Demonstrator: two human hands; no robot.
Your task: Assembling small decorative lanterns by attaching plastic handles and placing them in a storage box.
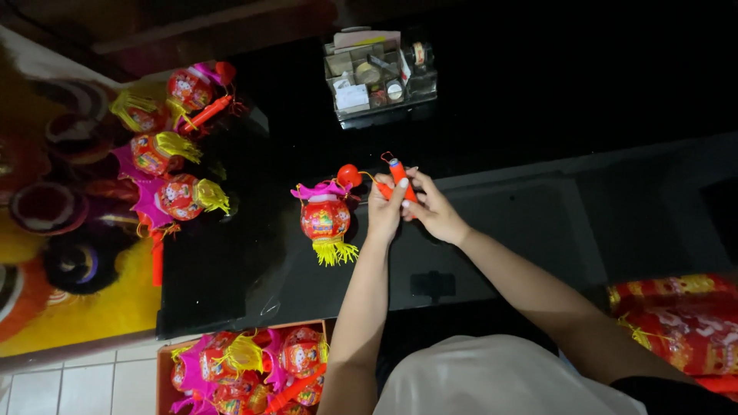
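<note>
Both my hands meet over a dark glossy table, gripping a short red-orange stick handle between them. My left hand holds its lower part and my right hand closes on it from the right. A thin string runs from the handle to a small red toy lantern with a pink top, a red ball and a yellow tassel, lying on the table just left of my hands.
Several finished lanterns lie at the table's left edge. A box with more lanterns sits below the table's near edge. A clear organiser with small items stands at the back. Red patterned fabric lies at the right.
</note>
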